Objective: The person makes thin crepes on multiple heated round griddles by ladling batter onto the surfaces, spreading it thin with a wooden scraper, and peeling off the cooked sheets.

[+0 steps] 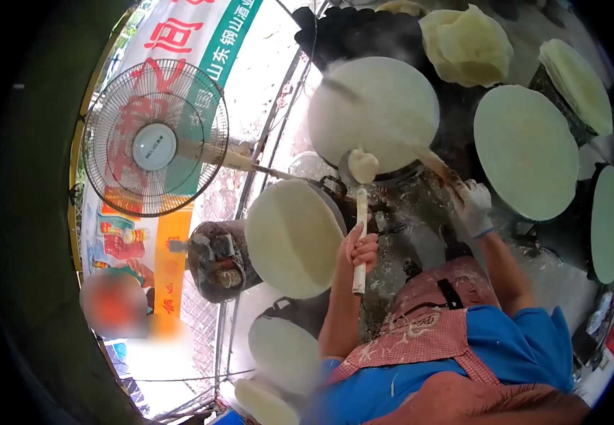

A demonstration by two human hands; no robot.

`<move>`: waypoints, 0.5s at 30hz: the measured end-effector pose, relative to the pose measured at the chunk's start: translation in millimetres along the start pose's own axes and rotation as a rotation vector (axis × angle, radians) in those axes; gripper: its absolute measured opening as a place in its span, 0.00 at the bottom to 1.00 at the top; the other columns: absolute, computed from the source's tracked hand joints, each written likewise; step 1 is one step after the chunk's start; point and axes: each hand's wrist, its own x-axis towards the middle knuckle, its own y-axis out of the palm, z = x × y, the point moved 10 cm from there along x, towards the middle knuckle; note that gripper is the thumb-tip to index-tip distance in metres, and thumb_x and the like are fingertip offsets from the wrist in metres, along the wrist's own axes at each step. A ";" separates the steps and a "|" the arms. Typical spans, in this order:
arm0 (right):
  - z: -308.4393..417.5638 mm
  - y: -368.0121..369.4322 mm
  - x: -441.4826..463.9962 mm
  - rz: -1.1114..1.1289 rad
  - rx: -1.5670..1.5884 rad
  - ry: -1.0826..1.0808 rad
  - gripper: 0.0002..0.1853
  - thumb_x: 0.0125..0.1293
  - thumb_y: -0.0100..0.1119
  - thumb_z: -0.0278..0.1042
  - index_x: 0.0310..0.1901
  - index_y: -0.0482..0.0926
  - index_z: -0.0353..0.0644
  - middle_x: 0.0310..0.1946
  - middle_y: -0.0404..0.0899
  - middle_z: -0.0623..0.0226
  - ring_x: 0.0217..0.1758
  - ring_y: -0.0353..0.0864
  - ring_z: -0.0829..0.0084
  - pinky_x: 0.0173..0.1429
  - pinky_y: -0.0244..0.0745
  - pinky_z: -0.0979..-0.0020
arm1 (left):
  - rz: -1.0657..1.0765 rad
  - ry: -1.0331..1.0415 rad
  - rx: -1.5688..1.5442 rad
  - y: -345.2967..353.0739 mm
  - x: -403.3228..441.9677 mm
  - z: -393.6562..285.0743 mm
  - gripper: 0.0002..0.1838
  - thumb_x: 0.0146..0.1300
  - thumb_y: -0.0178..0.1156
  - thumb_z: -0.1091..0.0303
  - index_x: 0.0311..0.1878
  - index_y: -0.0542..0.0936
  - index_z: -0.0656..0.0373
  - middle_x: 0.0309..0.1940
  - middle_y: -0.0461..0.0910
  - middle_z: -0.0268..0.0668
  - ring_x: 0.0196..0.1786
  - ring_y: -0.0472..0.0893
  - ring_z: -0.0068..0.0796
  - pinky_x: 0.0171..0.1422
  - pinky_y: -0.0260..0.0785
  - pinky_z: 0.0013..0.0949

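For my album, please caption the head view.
Near a pale disc, left hand grips a white handle, gloved right hand a tool.

The round griddle carried one pale layer, which covered almost all its top. Under it, the dirty floor had many whitish specks.

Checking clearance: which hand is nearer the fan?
Left. The left hand, gripping a white handle, is right of the fan in view; the gloved right hand is farther right.

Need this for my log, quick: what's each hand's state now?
Left hand: closed, holding a white handle.
Right hand: gloved, closed on a brownish tool.
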 end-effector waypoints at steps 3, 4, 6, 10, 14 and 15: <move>-27.0 33.8 -1.1 0.166 -0.056 0.011 0.10 0.57 0.62 0.44 0.40 0.82 0.55 0.21 0.74 0.62 0.22 0.75 0.60 0.26 0.69 0.62 | 0.147 -0.095 -0.188 27.8 -3.7 17.0 0.20 0.74 0.44 0.66 0.65 0.63 0.63 0.23 0.58 0.31 0.16 0.60 0.17 0.15 0.57 0.24; -43.5 49.2 -5.7 0.280 -0.104 -0.004 0.09 0.58 0.61 0.44 0.40 0.82 0.56 0.21 0.74 0.61 0.22 0.75 0.60 0.26 0.69 0.62 | 0.177 -0.094 -0.196 34.2 -3.4 19.7 0.20 0.74 0.43 0.66 0.65 0.63 0.63 0.23 0.58 0.31 0.16 0.60 0.18 0.15 0.57 0.24; -83.1 56.1 -4.9 0.519 -0.040 0.186 0.09 0.61 0.59 0.40 0.38 0.82 0.46 0.28 0.78 0.53 0.31 0.78 0.53 0.36 0.72 0.55 | 0.241 -0.083 -0.217 56.9 -6.4 30.0 0.20 0.74 0.43 0.66 0.65 0.63 0.63 0.23 0.58 0.31 0.16 0.60 0.18 0.15 0.58 0.24; -187.4 37.3 -3.1 0.269 0.033 0.457 0.14 0.63 0.57 0.43 0.47 0.81 0.50 0.31 0.81 0.52 0.37 0.81 0.54 0.40 0.75 0.60 | 0.070 0.093 -0.101 75.3 20.7 25.5 0.17 0.73 0.45 0.67 0.60 0.66 0.65 0.23 0.58 0.31 0.17 0.61 0.18 0.15 0.58 0.24; -212.6 14.5 34.5 0.258 0.247 0.570 0.17 0.63 0.58 0.40 0.52 0.80 0.47 0.35 0.83 0.52 0.42 0.82 0.57 0.45 0.75 0.66 | 0.022 -0.015 -0.055 96.3 101.5 0.5 0.14 0.71 0.49 0.67 0.52 0.68 0.67 0.22 0.59 0.30 0.16 0.61 0.17 0.13 0.54 0.22; -217.6 20.8 32.7 0.312 0.355 0.686 0.17 0.63 0.58 0.40 0.52 0.80 0.46 0.34 0.84 0.55 0.41 0.83 0.60 0.44 0.75 0.67 | 0.007 -0.050 -0.049 103.0 126.7 -5.5 0.12 0.70 0.50 0.66 0.49 0.69 0.66 0.22 0.60 0.30 0.15 0.61 0.16 0.13 0.53 0.22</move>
